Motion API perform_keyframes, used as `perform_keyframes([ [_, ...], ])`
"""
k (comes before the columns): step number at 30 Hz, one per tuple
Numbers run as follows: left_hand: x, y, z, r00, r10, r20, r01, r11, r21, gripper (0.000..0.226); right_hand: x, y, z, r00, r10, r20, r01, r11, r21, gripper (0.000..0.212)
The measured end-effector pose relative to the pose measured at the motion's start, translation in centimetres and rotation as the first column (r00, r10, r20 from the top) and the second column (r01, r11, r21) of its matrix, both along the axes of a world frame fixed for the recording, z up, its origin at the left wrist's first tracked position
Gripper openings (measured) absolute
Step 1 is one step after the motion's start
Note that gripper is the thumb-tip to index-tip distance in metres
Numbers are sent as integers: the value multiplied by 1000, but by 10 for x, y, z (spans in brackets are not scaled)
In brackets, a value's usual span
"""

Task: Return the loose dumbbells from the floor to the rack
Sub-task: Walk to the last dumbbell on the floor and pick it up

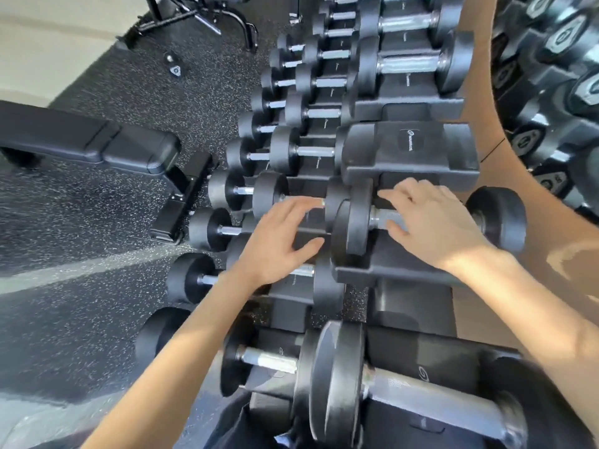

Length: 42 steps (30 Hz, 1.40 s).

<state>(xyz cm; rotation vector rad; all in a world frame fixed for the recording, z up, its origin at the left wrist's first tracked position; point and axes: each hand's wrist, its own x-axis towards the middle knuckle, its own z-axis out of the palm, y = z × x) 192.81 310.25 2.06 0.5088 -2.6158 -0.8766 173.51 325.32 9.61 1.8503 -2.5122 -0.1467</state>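
Observation:
A three-tier black rack (408, 147) holds rows of black round-headed dumbbells with steel handles. On the top tier a black dumbbell (359, 218) lies in its cradle. My right hand (434, 222) lies over its handle with fingers spread and relaxed, not closed round it. My left hand (282, 241) hovers open above the middle tier, fingers straight, holding nothing. One small dumbbell (173, 64) lies loose on the speckled rubber floor at the far left.
A black padded bench (97, 144) stands on the floor to the left of the rack. Another bench frame (201, 17) is at the top. A mirror (551, 92) on the right reflects hex dumbbells. An empty cradle (410, 147) sits just beyond my right hand.

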Motion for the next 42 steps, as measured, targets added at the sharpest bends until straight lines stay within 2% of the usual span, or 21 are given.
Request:
perform_keyframes([
  [4,64,-3,2,976,209,65,-191,958,-213,64,43,-10,21,994,90,-63,-101,974,-204,50],
  [9,141,0,-1,898,410,160,-325,862,-389,63,116,-37,26,974,222,-55,-228,958,-172,61],
  [14,229,-18,-10,787,536,306,-377,810,-449,67,185,-71,13,959,284,-19,-284,946,-158,66],
  [19,313,-39,-7,773,540,334,-366,809,-461,65,260,-106,-4,951,309,16,-302,937,-177,65],
  [25,393,-60,-7,824,477,306,-334,845,-418,60,360,-127,-45,958,253,138,-244,967,-78,66],
  [29,436,-72,-9,840,462,286,-335,855,-397,57,407,-143,-54,944,272,186,-269,962,-38,63],
  [36,469,-99,-16,799,489,350,-343,849,-403,61,433,-181,-45,928,335,165,-330,942,-55,61],
  [42,464,-134,-12,785,528,325,-396,830,-392,59,433,-223,-44,928,345,141,-334,938,-93,59],
])
